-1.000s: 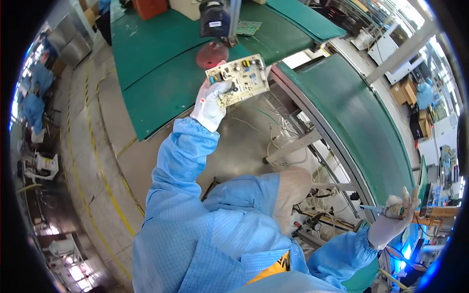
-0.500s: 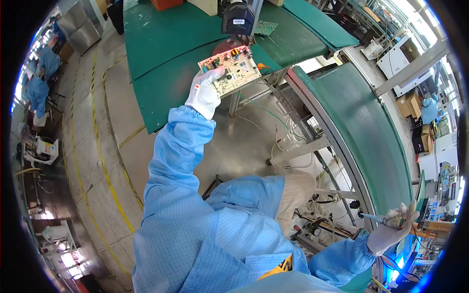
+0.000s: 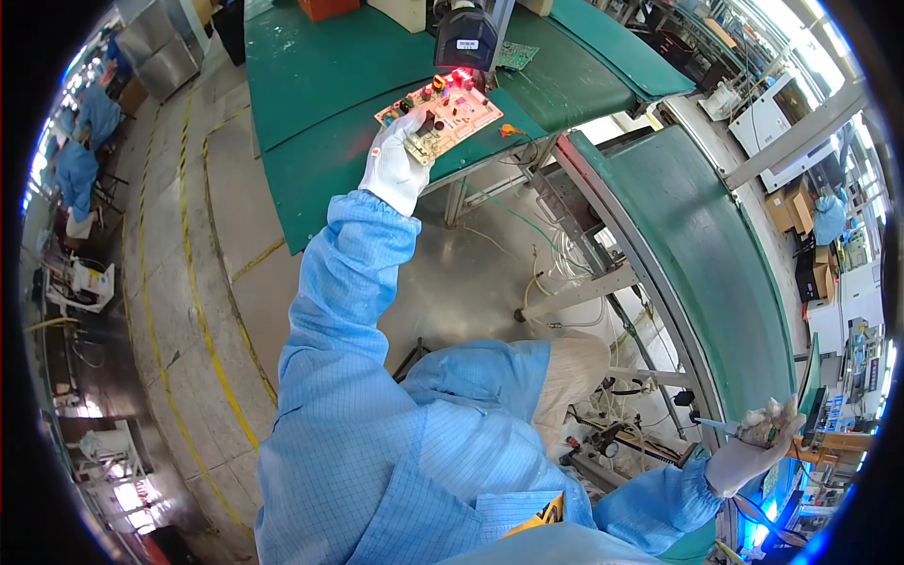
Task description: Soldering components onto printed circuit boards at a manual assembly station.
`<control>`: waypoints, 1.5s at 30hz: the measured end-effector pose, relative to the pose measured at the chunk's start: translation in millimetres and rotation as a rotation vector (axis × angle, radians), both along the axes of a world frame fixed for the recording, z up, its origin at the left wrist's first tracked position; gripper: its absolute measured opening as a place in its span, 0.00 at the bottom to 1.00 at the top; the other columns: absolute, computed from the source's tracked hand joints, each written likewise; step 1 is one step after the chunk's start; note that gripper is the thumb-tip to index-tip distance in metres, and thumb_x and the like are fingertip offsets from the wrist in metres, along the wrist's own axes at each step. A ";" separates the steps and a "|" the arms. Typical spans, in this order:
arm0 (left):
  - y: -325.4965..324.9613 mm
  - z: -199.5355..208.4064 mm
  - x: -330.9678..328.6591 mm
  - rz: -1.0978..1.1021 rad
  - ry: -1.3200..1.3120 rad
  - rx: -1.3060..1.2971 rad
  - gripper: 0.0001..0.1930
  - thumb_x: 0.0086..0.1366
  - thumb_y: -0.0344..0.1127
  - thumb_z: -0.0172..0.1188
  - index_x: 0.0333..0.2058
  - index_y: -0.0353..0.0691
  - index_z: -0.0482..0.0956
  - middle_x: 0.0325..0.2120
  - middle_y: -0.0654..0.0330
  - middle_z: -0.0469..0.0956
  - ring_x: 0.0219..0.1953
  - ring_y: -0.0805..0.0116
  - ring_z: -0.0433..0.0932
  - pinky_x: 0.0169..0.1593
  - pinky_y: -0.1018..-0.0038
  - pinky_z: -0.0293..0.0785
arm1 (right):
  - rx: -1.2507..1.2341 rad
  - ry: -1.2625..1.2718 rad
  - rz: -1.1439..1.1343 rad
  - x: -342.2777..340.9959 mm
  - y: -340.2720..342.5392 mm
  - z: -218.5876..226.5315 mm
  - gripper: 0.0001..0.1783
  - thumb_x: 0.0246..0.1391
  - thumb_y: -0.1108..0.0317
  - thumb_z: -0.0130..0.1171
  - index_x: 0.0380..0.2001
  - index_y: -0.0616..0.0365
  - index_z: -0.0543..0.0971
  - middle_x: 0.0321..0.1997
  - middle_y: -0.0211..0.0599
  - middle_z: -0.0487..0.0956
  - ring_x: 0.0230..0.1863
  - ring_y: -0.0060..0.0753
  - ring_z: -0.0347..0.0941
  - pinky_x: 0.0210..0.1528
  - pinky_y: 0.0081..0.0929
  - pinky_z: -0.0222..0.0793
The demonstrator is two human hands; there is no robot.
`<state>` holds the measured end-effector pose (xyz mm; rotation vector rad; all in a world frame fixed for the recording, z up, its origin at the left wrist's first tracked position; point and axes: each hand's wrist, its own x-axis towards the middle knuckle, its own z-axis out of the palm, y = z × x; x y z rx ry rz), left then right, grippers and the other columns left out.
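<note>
Gripping a pale circuit board (image 3: 463, 115) by its near left corner, the left hand (image 3: 395, 162) reaches out in a white glove with a small red mark on it. The fingers are closed on that corner: one part of the glove lies over the upper face, beside some tall dark components, while whatever supports the board from beneath is hidden. Most of the board extends beyond the fingertips, away from the person and to the right, with its component side up and its long edges slanting. Its far edge comes just below a dark scanner head (image 3: 466, 42) in this view, and bright red light falls across that end. Behind the board spreads a green-topped table (image 3: 325, 118); I cannot tell whether the two touch. A small orange object (image 3: 510, 130) lies near the board's right end, and another green circuit board (image 3: 518, 55) sits farther off, beside the scanner's post.

Well apart from this, at the lower right, the right hand (image 3: 756, 445), also gloved, is partly curled around a pale blue, tapered tool (image 3: 716, 425), whose narrow end points left; how firmly the fingers press on it is too small to tell. Between the hands curves a green conveyor belt (image 3: 702, 231) with a metal side rail
</note>
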<state>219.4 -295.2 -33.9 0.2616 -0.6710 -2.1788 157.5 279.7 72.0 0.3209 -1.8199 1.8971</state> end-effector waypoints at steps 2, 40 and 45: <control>-7.0 -3.1 -4.0 0.015 -0.015 0.003 0.12 0.62 0.32 0.59 0.43 0.34 0.77 0.40 0.56 0.80 0.44 0.64 0.79 0.48 0.70 0.76 | 0.160 0.006 -0.134 -0.9 -0.9 -2.1 0.26 0.65 0.70 0.45 0.65 0.48 0.61 0.64 0.42 0.65 0.51 0.29 0.69 0.43 0.17 0.72; 248.9 11.8 -46.5 -1.225 0.054 -0.474 0.28 0.62 0.35 0.62 0.59 0.32 0.67 0.53 0.55 0.73 0.56 0.68 0.71 0.61 0.72 0.64 | -0.342 -0.085 0.040 15.0 -119.8 42.1 0.23 0.62 0.51 0.48 0.49 0.59 0.73 0.29 0.31 0.73 0.18 0.21 0.65 0.20 0.17 0.62; 274.8 7.9 -40.4 -1.259 0.068 -0.163 0.30 0.58 0.27 0.64 0.60 0.36 0.65 0.54 0.57 0.73 0.57 0.68 0.70 0.61 0.71 0.64 | -0.355 -0.054 -0.009 9.5 -120.8 36.4 0.19 0.60 0.55 0.52 0.45 0.58 0.74 0.29 0.31 0.73 0.20 0.17 0.65 0.20 0.13 0.60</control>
